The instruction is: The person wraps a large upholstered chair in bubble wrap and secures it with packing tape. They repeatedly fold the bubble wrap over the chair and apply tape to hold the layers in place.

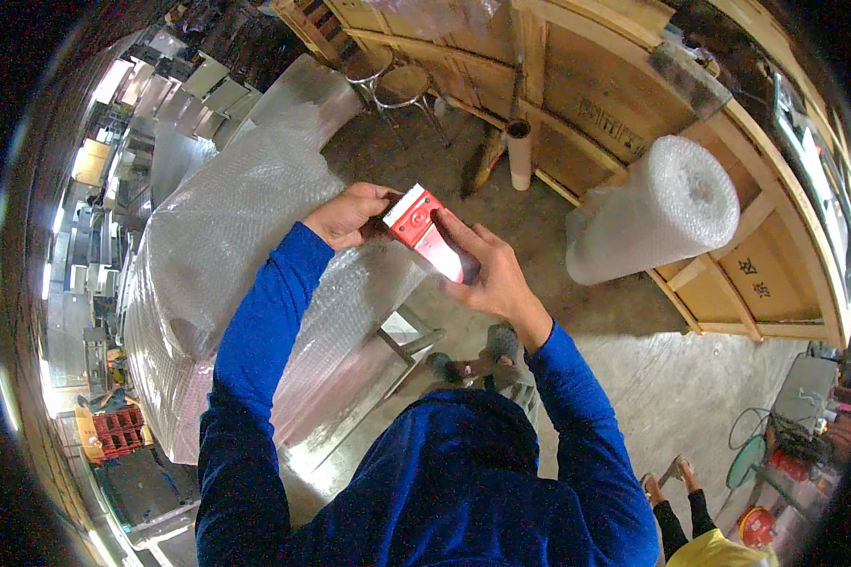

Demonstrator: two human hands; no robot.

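A red tape dispenser [429,232] with a white front edge sits between both my hands at the middle of the view. My right hand [487,272] grips its body from the right. My left hand [353,215] pinches at its white end from the left. Just under and left of my hands lies a large metal piece wrapped in bubble wrap [246,246], resting on a metal stand. My blue sleeves come up from the lower edge.
A thick roll of bubble wrap [654,210] stands at the right against big wooden crates [624,85]. Two metal stools [397,85] and a cardboard tube [518,151] stand behind. Another person's feet [676,487] show at lower right. Red crates [118,430] sit at left.
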